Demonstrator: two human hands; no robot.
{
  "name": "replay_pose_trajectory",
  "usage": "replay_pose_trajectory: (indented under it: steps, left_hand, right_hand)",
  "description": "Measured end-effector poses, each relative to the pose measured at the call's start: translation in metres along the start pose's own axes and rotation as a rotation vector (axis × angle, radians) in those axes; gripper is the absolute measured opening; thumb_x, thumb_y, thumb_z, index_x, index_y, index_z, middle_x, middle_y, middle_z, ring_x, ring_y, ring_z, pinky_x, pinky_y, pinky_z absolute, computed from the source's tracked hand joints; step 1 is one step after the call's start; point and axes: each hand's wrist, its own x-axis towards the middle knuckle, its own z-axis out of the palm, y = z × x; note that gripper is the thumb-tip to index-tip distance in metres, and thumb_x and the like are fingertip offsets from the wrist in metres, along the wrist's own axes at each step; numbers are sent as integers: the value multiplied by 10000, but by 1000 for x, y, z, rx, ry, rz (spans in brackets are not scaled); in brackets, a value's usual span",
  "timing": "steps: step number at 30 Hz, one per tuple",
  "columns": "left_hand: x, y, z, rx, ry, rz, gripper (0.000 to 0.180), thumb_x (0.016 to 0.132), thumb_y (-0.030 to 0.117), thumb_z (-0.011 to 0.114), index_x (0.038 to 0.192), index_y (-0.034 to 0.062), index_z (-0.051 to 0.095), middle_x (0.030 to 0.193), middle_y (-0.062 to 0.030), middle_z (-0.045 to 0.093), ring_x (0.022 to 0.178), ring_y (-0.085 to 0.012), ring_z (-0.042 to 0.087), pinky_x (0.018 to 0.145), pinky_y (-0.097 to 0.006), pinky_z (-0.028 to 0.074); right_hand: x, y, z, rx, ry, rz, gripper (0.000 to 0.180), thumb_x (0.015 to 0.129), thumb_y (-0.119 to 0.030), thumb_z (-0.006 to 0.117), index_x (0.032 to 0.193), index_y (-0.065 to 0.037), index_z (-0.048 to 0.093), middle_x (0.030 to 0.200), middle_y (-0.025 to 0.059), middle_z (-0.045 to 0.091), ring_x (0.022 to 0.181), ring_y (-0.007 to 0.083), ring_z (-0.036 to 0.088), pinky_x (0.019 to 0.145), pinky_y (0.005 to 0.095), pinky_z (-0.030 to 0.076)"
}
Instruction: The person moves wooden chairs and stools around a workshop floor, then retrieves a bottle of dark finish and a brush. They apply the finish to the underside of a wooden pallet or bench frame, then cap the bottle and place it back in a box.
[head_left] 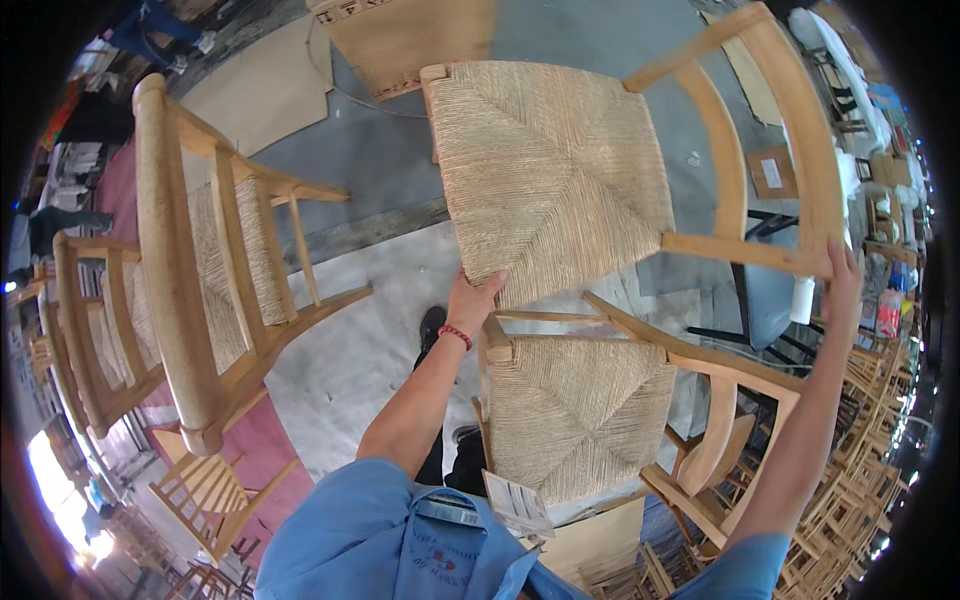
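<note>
A wooden chair with a woven cord seat (pixel 560 170) is in front of me, its backrest (pixel 815 150) pointing right. My left hand (pixel 478 292) is closed round the seat's near left corner, a red beaded bracelet on its wrist. At the near end of the backrest's top rail, my right hand (pixel 843 280) is closed on the wood; some of its fingers are hidden. Nearer my body stands a second wooden chair (pixel 585 420) with the same woven seat, partly below the first. A printed paper sheet (pixel 518 503) is by its near edge.
More wooden chairs (pixel 180 270) stand in a row at the left. A slatted wooden chair (pixel 205 495) is on the red floor covering (pixel 285 450). Far ahead is a cardboard box (pixel 410 40). Many chair frames (pixel 850 450) are piled at the right, near a dark chair (pixel 765 295).
</note>
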Motion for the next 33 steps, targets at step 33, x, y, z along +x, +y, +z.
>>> replay_pose_trajectory:
  steps: [33]
  left_hand:
    - [-23,-28,22,-134,26,-4,481,837,237,719,1197,-36,553,1120,-101,641,964,-179,617,846,-303,488]
  right_hand:
    - [-130,55,-104,-557,125,-211,750,895,-418,612,1424,26,320,1421,258,396,1296,315,443,1048,380,361]
